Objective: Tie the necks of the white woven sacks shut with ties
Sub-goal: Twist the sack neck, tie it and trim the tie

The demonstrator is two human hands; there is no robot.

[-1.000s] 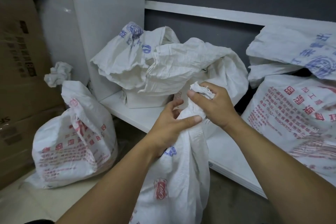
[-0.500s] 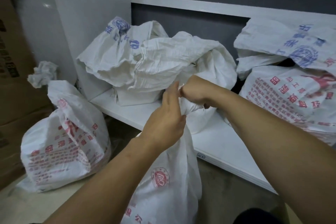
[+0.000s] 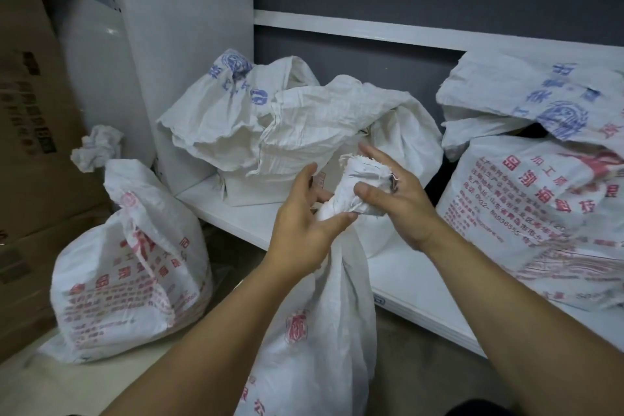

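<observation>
A white woven sack [image 3: 317, 331] with red print stands on the floor in front of me, its neck [image 3: 354, 186] twisted into a tight bunch with a frayed top. My left hand [image 3: 304, 223] grips the neck from below, thumb pressed across it. My right hand [image 3: 395, 199] holds the bunched top from the right, thumb on the fabric and fingers spread behind it. I see no tie on the neck. Another red-printed sack [image 3: 131, 267] sits on the floor at the left, its neck gathered into a knot-like bunch [image 3: 98, 147].
A low white shelf [image 3: 415, 284] runs behind the sack, carrying crumpled open sacks [image 3: 290, 132] in the middle and a full printed sack [image 3: 547, 213] at the right. Cardboard boxes [image 3: 30, 132] stand at the left. A white upright panel [image 3: 182, 54] divides the shelving.
My right hand has turned over from a fist on top of the neck to holding it from the right with fingers spread. The left hand has shifted lower on the neck.
</observation>
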